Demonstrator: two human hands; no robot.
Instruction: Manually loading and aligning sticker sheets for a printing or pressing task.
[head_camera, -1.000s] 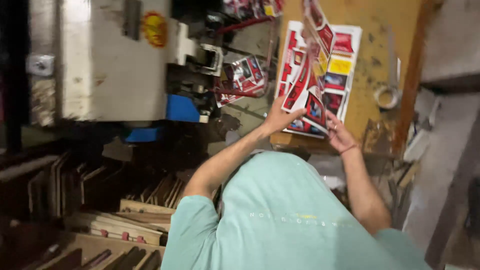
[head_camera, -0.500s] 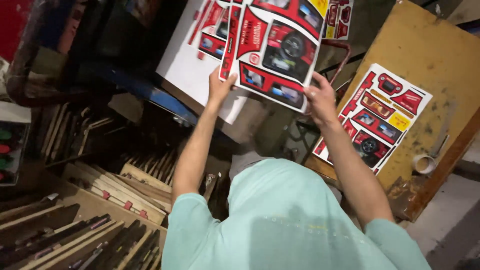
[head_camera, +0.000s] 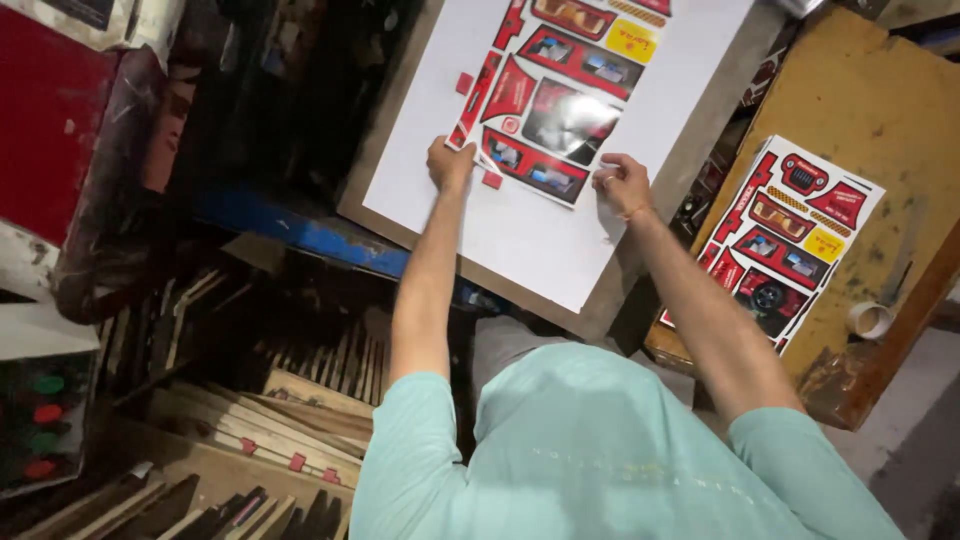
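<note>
Overhead, I look down past a teal shirt (head_camera: 600, 460) at both of my arms stretched forward. My left hand (head_camera: 450, 165) and right hand (head_camera: 622, 185) each press on a printed sheet (head_camera: 560, 95), red with small pictures and a yellow patch, cut into an irregular outline. It lies flat on a white board (head_camera: 520, 230), just beyond my fingertips and running on out of view at the top.

My left fingers are curled, knuckles up, pinning the sheet's near left corner; whether any fingertip is tucked under the edge I cannot tell. My right fingers are bent and a little spread, resting on the sheet's near right edge. Neither hand is closed around anything.

I judge the sheet to be thin card: light, glossy and a bit slippery, stiff enough to hold its shape when carried by two corners, yet easy to crease or tear at its narrow tabs. The near corners, right under my fingers, look like the safest places to take hold.

To the right of my right hand, well apart, a second sheet (head_camera: 785, 240) of the same kind lies on a yellow table (head_camera: 880, 110). Below my left elbow are wooden slats (head_camera: 260, 400).
</note>
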